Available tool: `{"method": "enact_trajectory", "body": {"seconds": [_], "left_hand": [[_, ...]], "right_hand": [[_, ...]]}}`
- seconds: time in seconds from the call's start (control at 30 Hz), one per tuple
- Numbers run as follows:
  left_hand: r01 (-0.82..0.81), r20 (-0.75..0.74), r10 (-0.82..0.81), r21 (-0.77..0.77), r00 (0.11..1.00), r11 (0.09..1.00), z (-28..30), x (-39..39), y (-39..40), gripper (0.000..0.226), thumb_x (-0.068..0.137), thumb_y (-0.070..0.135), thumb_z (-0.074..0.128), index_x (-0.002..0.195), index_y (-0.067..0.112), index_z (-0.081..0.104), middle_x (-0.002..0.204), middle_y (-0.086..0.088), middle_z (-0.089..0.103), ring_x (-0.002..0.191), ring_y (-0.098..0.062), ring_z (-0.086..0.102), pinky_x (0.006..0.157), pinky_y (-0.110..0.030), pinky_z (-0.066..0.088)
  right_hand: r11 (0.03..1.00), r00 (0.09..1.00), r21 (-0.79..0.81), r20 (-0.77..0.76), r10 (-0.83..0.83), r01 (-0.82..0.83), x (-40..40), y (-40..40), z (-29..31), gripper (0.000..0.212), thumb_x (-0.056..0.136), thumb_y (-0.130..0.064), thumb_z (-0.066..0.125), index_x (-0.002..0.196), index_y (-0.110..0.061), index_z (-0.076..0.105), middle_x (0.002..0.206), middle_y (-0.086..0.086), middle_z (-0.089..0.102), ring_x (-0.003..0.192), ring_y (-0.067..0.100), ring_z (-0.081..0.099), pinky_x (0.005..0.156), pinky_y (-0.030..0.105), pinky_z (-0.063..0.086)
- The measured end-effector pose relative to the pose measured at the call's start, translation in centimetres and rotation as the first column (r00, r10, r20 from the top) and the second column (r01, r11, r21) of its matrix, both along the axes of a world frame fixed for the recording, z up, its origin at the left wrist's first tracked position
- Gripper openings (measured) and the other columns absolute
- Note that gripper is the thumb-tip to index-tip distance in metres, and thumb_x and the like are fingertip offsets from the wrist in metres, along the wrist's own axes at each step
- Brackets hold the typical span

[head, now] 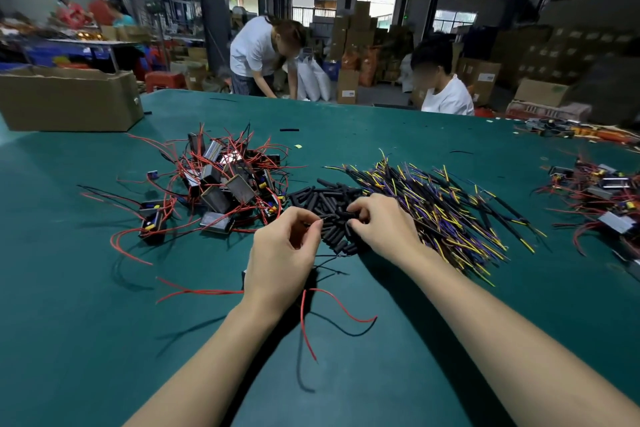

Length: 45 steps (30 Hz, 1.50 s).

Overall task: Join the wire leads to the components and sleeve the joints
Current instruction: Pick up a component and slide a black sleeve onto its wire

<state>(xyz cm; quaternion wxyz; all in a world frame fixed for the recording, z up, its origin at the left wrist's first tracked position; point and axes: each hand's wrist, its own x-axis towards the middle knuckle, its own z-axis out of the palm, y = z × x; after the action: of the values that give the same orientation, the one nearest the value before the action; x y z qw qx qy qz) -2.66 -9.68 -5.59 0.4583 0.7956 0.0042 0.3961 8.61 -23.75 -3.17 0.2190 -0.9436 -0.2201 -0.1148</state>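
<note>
Because the stock lies in sorted heaps on the green counter, each part is within easy reach: boxed components with red leads at left, black sleeves in the middle, yellow-and-purple wire leads at right. The left hand pinches a thin black lead end, the right hand pinches one sleeve, probably to thread it. The component under the left palm is hidden, and the joint itself is too small to judge.

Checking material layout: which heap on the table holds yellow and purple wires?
The heap of wire leads beside the right hand; the others have red and black leads.
</note>
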Motion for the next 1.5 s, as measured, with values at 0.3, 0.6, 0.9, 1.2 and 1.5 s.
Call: {"method": "enact_trajectory", "body": {"seconds": [0.3, 0.6, 0.9, 1.2, 1.5], "left_hand": [[-0.028, -0.030, 0.028, -0.013, 0.999, 1.000, 0.1, 0.1, 0.0, 0.008, 0.088, 0.022, 0.066, 0.082, 0.026, 0.064, 0.066, 0.013, 0.063, 0.060, -0.001, 0.056, 0.059, -0.024, 0.045], [-0.028, -0.045, 0.028, -0.011, 0.999, 1.000, 0.2, -0.2, 0.1, 0.008, 0.088, 0.021, 0.066, 0.082, 0.026, 0.065, 0.069, 0.012, 0.063, 0.063, -0.005, 0.056, 0.061, -0.034, 0.050], [-0.009, 0.001, 0.009, 0.021, 1.000, 1.000, 0.6, -0.3, 0.0, 0.008, 0.086, 0.014, 0.068, 0.081, 0.020, 0.066, 0.069, 0.013, 0.063, 0.063, -0.002, 0.056, 0.060, -0.019, 0.045], [-0.015, 0.016, 0.015, 0.033, 1.000, 0.999, 0.7, -0.5, 0.1, 0.008, 0.086, 0.015, 0.068, 0.081, 0.020, 0.066, 0.069, 0.012, 0.064, 0.063, -0.004, 0.056, 0.060, -0.023, 0.047], [-0.022, 0.013, 0.021, 0.042, 1.000, 0.999, 0.8, -0.5, 0.0, 0.007, 0.086, 0.016, 0.068, 0.080, 0.020, 0.066, 0.069, 0.012, 0.064, 0.062, -0.003, 0.055, 0.059, -0.025, 0.046]], "right_hand": [[0.990, 0.988, 0.105, 0.131, 0.078, -0.092, 0.1, 0.8, 0.3, 0.009, 0.088, -0.023, 0.062, 0.094, -0.022, 0.067, 0.093, -0.004, 0.060, 0.087, 0.017, 0.058, 0.071, 0.029, 0.043], [-0.044, 0.894, 0.963, -0.231, 0.385, 0.267, -6.3, -1.4, 1.1, 0.014, 0.093, -0.003, 0.056, 0.080, -0.009, 0.054, 0.068, 0.004, 0.063, 0.056, 0.011, 0.059, 0.054, 0.016, 0.050], [-0.021, 0.848, 0.942, -0.291, 0.444, 0.334, -7.5, 0.7, 0.4, 0.017, 0.091, -0.004, 0.059, 0.078, -0.011, 0.052, 0.065, 0.003, 0.065, 0.056, 0.010, 0.061, 0.056, 0.016, 0.051], [-0.070, 0.835, 0.924, -0.305, 0.459, 0.376, -7.5, 1.0, 0.0, 0.014, 0.090, -0.007, 0.061, 0.081, -0.011, 0.052, 0.068, 0.005, 0.064, 0.057, 0.009, 0.061, 0.054, 0.016, 0.051], [-0.051, 0.868, 0.948, -0.265, 0.421, 0.315, -7.7, 0.8, 0.2, 0.015, 0.089, -0.006, 0.062, 0.080, -0.012, 0.051, 0.066, 0.002, 0.063, 0.057, 0.009, 0.060, 0.055, 0.016, 0.051]]}}
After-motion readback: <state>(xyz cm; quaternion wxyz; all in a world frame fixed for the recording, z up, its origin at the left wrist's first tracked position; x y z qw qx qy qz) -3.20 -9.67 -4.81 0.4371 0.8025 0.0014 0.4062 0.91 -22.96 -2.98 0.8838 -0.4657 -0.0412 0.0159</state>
